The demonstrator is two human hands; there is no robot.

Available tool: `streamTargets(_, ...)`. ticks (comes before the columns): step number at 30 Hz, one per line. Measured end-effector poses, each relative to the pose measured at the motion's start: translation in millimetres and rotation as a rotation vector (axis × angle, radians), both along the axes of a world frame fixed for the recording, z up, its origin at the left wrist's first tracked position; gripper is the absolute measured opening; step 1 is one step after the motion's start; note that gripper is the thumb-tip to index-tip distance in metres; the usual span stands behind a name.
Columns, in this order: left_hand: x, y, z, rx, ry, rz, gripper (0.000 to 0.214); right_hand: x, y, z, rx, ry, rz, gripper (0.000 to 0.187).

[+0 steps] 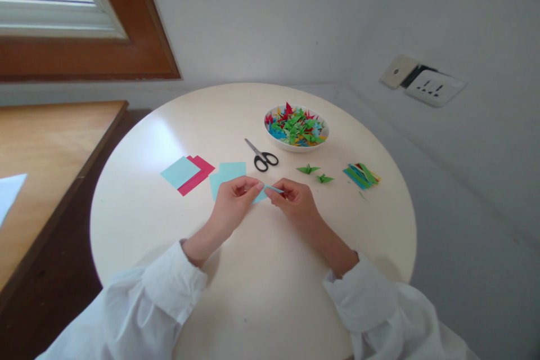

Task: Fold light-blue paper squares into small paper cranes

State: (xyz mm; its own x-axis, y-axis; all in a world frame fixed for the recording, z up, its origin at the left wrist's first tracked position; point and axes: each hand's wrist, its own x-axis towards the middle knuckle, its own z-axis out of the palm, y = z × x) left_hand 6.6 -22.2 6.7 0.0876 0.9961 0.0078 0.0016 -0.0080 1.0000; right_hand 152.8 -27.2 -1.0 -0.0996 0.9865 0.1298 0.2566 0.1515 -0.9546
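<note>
Both hands pinch one light blue piece of paper (262,195) above the table. My left hand (235,198) is closed on its left side, thumb on top. My right hand (296,199) grips the right side between thumb and fingers. Fingers cover much of the piece, so its folds cannot be made out. Light blue paper sheets (228,171) lie just behind my left hand, partly hidden by it. Scissors (261,157) with black handles rest beyond the hands, their blades pointing away to the left. Past my right hand sit two small green paper cranes (307,169).
A white bowl (297,148) full of colourful folded cranes stands toward the back. Light blue and magenta sheets (196,174) lie at the left. Coloured paper strips (360,175) are piled at the right of the round white table (261,292). Walls border the table behind and right.
</note>
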Motion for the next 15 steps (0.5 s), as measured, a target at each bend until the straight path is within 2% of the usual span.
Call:
streamTargets(7, 0.7, 0.5, 1.0, -0.044, -0.074, -0.072, 0.032, 2.4, 4.2, 2.7, -0.015, 0.111, -0.152, 0.031)
streamTargets(11, 0.2, 1.0, 1.0, 0.005, -0.047, -0.044, 0.023, 1.7, 5.5, 0.4, -0.026, 0.137, -0.131, 0.032)
streamTargets(13, -0.1, 1.5, 0.8, 0.031, -0.039, -0.030, 0.020, 1.2, 5.9, -2.0, -0.008, 0.199, -0.121, 0.027)
streamTargets(15, -0.2, 1.9, 1.0, 0.038, -0.044, -0.029, 0.017, 1.4, 6.2, -4.0, 0.024, 0.277, -0.107, 0.030)
